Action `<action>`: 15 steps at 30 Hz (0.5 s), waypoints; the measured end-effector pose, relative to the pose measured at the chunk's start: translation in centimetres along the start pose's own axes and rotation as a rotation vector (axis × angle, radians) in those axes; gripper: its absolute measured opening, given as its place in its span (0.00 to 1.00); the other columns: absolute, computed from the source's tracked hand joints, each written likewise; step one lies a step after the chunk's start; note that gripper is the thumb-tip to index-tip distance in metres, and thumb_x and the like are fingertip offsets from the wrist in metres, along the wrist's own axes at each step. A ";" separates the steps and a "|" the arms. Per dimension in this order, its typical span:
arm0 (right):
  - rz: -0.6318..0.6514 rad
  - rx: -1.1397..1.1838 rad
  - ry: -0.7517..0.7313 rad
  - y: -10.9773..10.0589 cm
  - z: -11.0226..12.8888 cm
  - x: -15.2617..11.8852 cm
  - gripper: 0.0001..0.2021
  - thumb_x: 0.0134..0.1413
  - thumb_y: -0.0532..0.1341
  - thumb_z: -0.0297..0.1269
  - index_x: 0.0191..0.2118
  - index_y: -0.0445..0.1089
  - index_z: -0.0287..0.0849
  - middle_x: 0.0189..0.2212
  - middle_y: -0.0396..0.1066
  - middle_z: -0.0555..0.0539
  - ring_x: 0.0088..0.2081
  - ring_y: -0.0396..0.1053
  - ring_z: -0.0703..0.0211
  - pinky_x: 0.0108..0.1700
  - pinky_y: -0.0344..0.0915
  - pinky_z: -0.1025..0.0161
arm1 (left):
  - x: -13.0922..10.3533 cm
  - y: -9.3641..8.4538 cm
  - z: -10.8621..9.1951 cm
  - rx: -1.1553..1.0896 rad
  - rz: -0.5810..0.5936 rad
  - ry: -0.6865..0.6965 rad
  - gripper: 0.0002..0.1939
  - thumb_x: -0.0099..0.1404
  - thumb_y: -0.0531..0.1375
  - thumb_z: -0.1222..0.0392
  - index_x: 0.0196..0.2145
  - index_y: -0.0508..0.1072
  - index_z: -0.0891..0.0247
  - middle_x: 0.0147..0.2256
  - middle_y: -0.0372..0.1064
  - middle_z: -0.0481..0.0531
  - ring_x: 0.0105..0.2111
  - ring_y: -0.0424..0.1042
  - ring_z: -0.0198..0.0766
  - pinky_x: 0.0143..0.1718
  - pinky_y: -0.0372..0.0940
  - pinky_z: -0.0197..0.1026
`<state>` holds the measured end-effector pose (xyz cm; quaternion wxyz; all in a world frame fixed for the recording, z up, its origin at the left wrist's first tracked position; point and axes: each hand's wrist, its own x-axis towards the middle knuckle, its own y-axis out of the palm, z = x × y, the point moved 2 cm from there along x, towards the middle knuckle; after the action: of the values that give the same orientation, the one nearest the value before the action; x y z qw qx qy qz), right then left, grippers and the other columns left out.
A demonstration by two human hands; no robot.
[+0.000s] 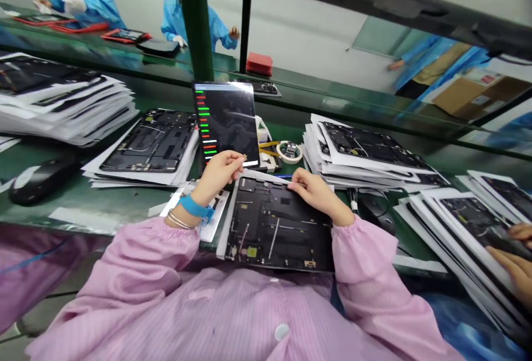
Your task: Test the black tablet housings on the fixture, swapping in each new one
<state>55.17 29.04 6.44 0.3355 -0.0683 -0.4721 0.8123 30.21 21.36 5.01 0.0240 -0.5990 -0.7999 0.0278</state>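
Note:
A black tablet housing (286, 228) with its inner parts showing lies before me on white paper. Along its far edge runs a white paper strip (266, 177). My right hand (313, 190) is closed at the right end of that strip, thumb and finger pinching it. Over the far left corner, my left hand (224, 170) is closed in a pinch; a tiny piece shows at its fingertips, too small to name. A blue wrist strap (195, 207) is on my left wrist. Behind stands a tablet screen (228, 123) with red and green bars.
Stacks of housings and paper stand at left (149, 139) and right (369, 145). A tape roll (290, 152) sits behind the housing. Black mice (39, 178) lie on the bench. A co-worker's hands (511, 267) hold a stack at far right. People in blue work beyond.

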 end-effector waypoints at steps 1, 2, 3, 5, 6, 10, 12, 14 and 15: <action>-0.043 0.032 -0.033 -1.0 0.4 -0.4 0.08 0.61 0.58 0.40 0.32 0.62 0.44 0.25 0.64 0.53 0.26 0.62 0.63 0.29 0.57 0.65 | 0.1 -0.2 -0.1 0.000 -0.013 0.003 0.12 0.63 0.57 0.53 0.36 0.70 0.66 0.24 0.67 0.48 0.18 0.62 0.30 0.15 0.53 0.31; -0.115 0.067 -0.060 -2.0 0.8 -0.8 0.09 0.60 0.59 0.41 0.31 0.63 0.44 0.25 0.64 0.53 0.26 0.62 0.63 0.29 0.57 0.65 | 0.0 -0.4 -0.2 0.027 -0.033 0.033 0.14 0.64 0.56 0.51 0.36 0.71 0.65 0.25 0.68 0.49 0.19 0.64 0.32 0.17 0.56 0.32; -0.214 0.101 -0.078 -3.0 1.2 -1.2 0.10 0.59 0.60 0.42 0.30 0.63 0.44 0.25 0.63 0.53 0.25 0.62 0.63 0.28 0.57 0.65 | -0.3 -0.7 -0.6 0.079 -0.070 0.098 0.16 0.65 0.55 0.49 0.35 0.72 0.65 0.27 0.70 0.51 0.23 0.67 0.34 0.20 0.61 0.35; -0.499 0.159 -0.094 -4.8 1.8 -1.7 0.12 0.56 0.62 0.45 0.30 0.63 0.44 0.24 0.62 0.53 0.24 0.60 0.63 0.27 0.55 0.64 | -1.9 -1.4 -1.6 0.182 -0.207 0.322 0.21 0.67 0.51 0.45 0.35 0.75 0.64 0.34 0.73 0.56 0.36 0.72 0.41 0.36 0.68 0.42; -0.666 0.188 -0.091 -5.4 2.0 -1.8 0.12 0.54 0.64 0.45 0.30 0.63 0.45 0.24 0.61 0.53 0.24 0.59 0.63 0.27 0.54 0.64 | -3.1 -1.5 -2.2 0.187 -0.279 0.450 0.25 0.68 0.48 0.42 0.35 0.75 0.63 0.38 0.73 0.57 0.42 0.71 0.44 0.45 0.67 0.46; -1.126 0.272 0.016 -5.5 4.0 -0.3 0.12 0.53 0.66 0.45 0.32 0.65 0.45 0.27 0.61 0.53 0.26 0.58 0.63 0.31 0.53 0.62 | -8.6 0.2 -4.0 -0.152 -0.213 0.643 0.37 0.64 0.43 0.29 0.49 0.69 0.63 0.46 0.71 0.60 0.48 0.70 0.48 0.51 0.65 0.49; -1.123 0.338 0.074 -4.3 5.7 1.3 0.12 0.54 0.65 0.45 0.33 0.65 0.44 0.27 0.61 0.53 0.27 0.59 0.63 0.33 0.55 0.61 | -10.2 1.5 -4.7 -0.203 -0.109 0.503 0.37 0.58 0.55 0.30 0.54 0.64 0.62 0.47 0.71 0.60 0.47 0.71 0.49 0.47 0.67 0.48; -1.005 0.419 0.079 -2.8 7.7 2.6 0.12 0.55 0.64 0.46 0.35 0.65 0.44 0.28 0.63 0.53 0.29 0.62 0.62 0.35 0.59 0.61 | -10.9 1.2 -5.4 -0.107 -0.175 0.331 0.33 0.58 0.62 0.38 0.54 0.63 0.60 0.46 0.71 0.58 0.49 0.70 0.50 0.48 0.67 0.47; -0.921 0.442 0.065 -2.3 8.6 3.0 0.11 0.57 0.63 0.46 0.37 0.66 0.44 0.30 0.64 0.52 0.31 0.64 0.61 0.36 0.61 0.61 | -10.9 0.2 -5.9 -0.057 -0.261 0.280 0.28 0.61 0.61 0.42 0.53 0.64 0.59 0.46 0.72 0.56 0.50 0.69 0.50 0.49 0.66 0.47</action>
<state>50.29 25.36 13.60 0.6796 0.1943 -0.2597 0.6580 33.84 11.06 10.81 0.1213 -0.4886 -0.8602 -0.0817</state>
